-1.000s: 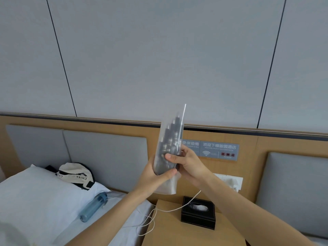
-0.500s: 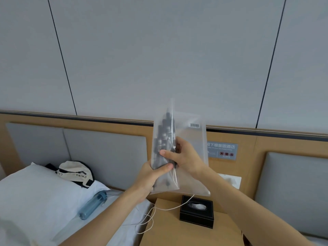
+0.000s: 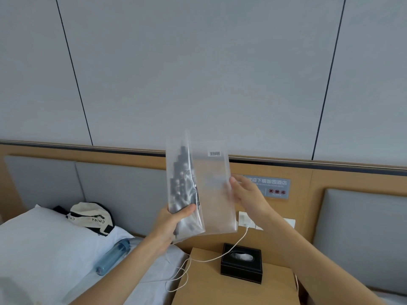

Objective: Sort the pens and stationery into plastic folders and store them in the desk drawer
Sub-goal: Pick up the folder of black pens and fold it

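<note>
Spreading folder (image 3: 211,186) wider (pens (image 3: 184,188) perhaps bunched)

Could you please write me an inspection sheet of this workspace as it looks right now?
Surface: wooden bedside table, carrying a black tissue box.
Job's things: translucent plastic folder held up, dark pens bunched inside.
Clutter: blue water bottle and tote bag on the bed.
Hands: left hand grips the folder's lower end; right hand open at its right edge.
Cables: white cable runs from the wall socket across the table.
Surroundings: grey wall panels, padded headboard, wall sign.
</note>
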Available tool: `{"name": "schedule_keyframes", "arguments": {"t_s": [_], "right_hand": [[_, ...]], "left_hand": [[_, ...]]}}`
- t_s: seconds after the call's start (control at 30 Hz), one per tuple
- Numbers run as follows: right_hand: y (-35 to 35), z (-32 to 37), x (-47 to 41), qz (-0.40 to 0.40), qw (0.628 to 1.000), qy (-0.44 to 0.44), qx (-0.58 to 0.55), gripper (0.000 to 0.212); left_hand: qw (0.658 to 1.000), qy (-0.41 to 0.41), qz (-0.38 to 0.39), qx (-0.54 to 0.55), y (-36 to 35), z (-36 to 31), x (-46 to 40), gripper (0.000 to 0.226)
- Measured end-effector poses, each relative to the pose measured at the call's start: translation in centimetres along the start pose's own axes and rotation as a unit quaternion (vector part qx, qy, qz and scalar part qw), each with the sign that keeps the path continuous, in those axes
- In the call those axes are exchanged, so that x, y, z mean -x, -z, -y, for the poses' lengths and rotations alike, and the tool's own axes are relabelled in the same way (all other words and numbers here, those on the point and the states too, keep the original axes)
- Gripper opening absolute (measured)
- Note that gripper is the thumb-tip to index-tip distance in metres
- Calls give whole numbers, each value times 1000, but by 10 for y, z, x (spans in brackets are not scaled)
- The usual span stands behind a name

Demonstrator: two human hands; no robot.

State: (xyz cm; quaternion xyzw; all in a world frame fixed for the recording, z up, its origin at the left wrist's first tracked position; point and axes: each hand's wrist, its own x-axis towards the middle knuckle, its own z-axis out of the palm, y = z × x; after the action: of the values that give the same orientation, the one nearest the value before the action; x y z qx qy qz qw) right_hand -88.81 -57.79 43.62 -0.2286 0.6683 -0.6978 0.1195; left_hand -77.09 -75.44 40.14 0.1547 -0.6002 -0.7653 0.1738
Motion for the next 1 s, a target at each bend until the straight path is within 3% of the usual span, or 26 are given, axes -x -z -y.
{"name": "schedule_keyframes", "arguments": {"t_s": [0.07,0.27,0.4,0.5,0.63,0.73,0.87,1.0], "right_hand": [[1,-2,2,30,995,-19,-95,35],[2,-3,9,91,973,-39,-210,44],[2,-9,15,153,945,-70,-280,34],[0,-14,23,217,945,-88,-228,35],[-2,-24,32,332,923,-113,-156,71],[-6,-26,38,378,899,-155,-156,65],[-19,-21,43,336,910,-171,-169,56],[-34,-25,41,288,940,-144,-108,55]], "left_hand": [[1000,-4,5,-2,0,-1,1,66],[1000,3,5,-6,4,-5,7,53],[1000,11,-2,-6,7,-4,9,45],[999,7,17,-27,7,-3,12,55],[999,12,44,-8,5,-4,13,55],[999,-5,42,5,2,-7,13,46],[999,-40,-5,-30,-1,-8,6,61],[989,-88,-87,-76,-9,-8,2,33]]}}
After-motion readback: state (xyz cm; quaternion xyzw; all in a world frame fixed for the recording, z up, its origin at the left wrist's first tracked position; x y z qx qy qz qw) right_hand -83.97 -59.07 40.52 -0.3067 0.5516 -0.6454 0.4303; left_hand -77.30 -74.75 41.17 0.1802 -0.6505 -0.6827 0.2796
